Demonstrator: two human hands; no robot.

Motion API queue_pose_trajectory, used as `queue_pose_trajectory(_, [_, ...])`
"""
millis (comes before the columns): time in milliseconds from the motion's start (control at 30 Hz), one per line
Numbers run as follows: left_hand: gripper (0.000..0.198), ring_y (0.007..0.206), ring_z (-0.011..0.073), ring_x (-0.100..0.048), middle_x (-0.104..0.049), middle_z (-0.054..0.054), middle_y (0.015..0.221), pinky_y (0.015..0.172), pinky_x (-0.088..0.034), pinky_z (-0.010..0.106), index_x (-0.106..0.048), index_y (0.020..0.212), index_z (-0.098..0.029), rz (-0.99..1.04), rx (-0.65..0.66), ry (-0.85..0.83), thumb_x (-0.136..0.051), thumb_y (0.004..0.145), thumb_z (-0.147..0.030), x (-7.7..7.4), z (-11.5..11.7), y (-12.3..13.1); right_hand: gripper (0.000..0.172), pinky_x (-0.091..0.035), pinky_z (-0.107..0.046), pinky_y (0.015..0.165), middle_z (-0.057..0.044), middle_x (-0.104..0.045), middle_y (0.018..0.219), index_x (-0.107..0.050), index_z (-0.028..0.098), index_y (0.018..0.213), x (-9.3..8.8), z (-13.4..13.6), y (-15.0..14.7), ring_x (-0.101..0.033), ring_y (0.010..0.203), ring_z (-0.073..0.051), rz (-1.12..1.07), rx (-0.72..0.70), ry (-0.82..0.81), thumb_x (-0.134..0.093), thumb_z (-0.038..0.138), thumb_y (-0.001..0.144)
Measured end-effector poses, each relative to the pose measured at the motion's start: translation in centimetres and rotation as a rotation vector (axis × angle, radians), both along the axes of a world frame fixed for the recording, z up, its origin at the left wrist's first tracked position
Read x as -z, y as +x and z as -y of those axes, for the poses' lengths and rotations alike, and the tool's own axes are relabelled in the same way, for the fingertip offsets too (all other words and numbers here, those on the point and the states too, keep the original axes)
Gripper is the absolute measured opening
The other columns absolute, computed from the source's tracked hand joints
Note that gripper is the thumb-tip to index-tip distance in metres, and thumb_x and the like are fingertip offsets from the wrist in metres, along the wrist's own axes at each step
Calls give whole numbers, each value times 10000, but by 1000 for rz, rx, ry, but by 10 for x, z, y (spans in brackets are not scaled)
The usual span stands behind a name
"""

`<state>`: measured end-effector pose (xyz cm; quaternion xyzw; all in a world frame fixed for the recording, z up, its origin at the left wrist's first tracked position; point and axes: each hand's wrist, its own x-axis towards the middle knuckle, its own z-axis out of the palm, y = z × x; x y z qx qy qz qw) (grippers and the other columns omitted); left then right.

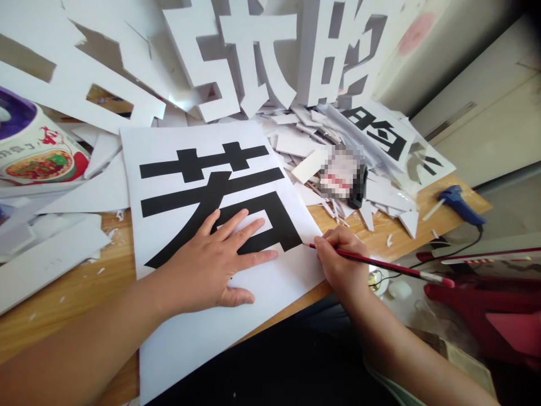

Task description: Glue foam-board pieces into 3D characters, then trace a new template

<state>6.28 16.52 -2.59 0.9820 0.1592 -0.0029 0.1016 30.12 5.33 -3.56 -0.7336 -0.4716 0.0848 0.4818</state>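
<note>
My left hand (224, 256) lies flat with fingers spread, pressing on a black paper cutout of a Chinese character (186, 166). The cutout rests on a large white board (203, 338), and the hand hides part of its lower half. My right hand (344, 262) pinches a red and black pencil (380, 261) with a pale band near its red end. The pencil's tip is at the lower right corner of the black character, at or very close to the board's surface.
White cut-out characters (257, 51) stand along the back. Scraps of white board (291, 141) pile up behind the sheet. A blue glue gun (460, 206) lies at the table's right edge, its cord hanging down. At left is a food tub (46, 146).
</note>
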Motion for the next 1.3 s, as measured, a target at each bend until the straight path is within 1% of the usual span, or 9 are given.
queue_pose_trajectory(233, [746, 1504, 362, -53, -87, 17, 1652, 1138, 51, 580, -179, 1496, -518, 2, 0, 6, -473, 846, -734, 0, 0, -1, 323, -378, -268, 498, 24, -517, 514, -404, 226, 489, 0, -2, 2, -496, 498, -131, -41, 6, 5, -608, 256, 738])
queue_pose_trajectory(367, [752, 1508, 352, -25, -90, 24, 1651, 1136, 74, 571, -194, 1501, -500, -15, -8, -13, -482, 845, -728, -2, 1, 0, 284, -417, -265, 518, 35, -541, 510, -452, 224, 523, -9, -5, -2, -518, 493, -128, -157, -13, 156, -638, 228, 737])
queue_pose_trajectory(433, [747, 1507, 361, -23, -89, 26, 1651, 1129, 82, 588, -217, 1494, -504, -36, -10, -35, -491, 838, -731, -3, 1, 1, 281, -429, -264, 526, 33, -560, 520, -479, 221, 535, -13, -10, -7, -532, 498, -127, -174, -98, 194, -658, 231, 752])
queue_pose_trajectory(567, [735, 1507, 360, -22, -87, 25, 1651, 1128, 86, 598, -241, 1489, -503, -42, -25, -64, -487, 836, -735, -3, 1, 2, 334, -384, -253, 467, 30, -525, 476, -461, 220, 495, -10, -24, -14, -487, 453, -117, -128, -242, 67, -651, 261, 766])
queue_pose_trajectory(767, [750, 1510, 347, -11, -91, 18, 1650, 1135, 89, 588, -246, 1489, -499, -5, -17, -75, -536, 828, -703, -1, 1, 1, 332, -355, -252, 448, 33, -497, 459, -418, 228, 491, 2, -31, -15, -446, 441, -116, -65, -218, 21, -617, 262, 754])
queue_pose_trajectory(900, [796, 1511, 337, 4, -87, 15, 1649, 1142, 126, 560, -271, 1512, -410, -20, -34, -88, -487, 824, -747, 0, 1, 2, 331, -363, -246, 446, 30, -503, 459, -427, 227, 485, 0, -30, -17, -461, 446, -117, -65, -219, 23, -616, 268, 753])
queue_pose_trajectory(1067, [958, 1513, 300, 42, -74, 20, 1642, 1143, 195, 501, -213, 1550, -243, -35, -47, -90, -439, 803, -799, 1, 0, 3, 336, -372, -245, 446, 29, -503, 457, -437, 225, 477, 0, -31, -16, -465, 441, -115, -66, -204, 25, -623, 251, 756])
queue_pose_trajectory(1200, [1041, 1514, 302, 21, -85, 54, 1639, 1163, 161, 508, -173, 1555, -178, -33, -68, -126, -440, 782, -821, 1, -1, 4, 341, -402, -245, 473, 30, -529, 493, -447, 222, 517, -1, -25, -20, -502, 467, -115, -55, -219, 82, -638, 255, 798])
queue_pose_trajectory(1300, [1085, 1513, 318, -5, -114, 85, 1636, 1179, 106, 538, -211, 1545, -170, -25, -82, -160, -499, 735, -832, 0, -1, 4, 231, -399, -230, 480, 43, -564, 551, -551, 218, 648, -6, -13, -35, -513, 489, -105, -39, -318, 121, -696, 282, 816])
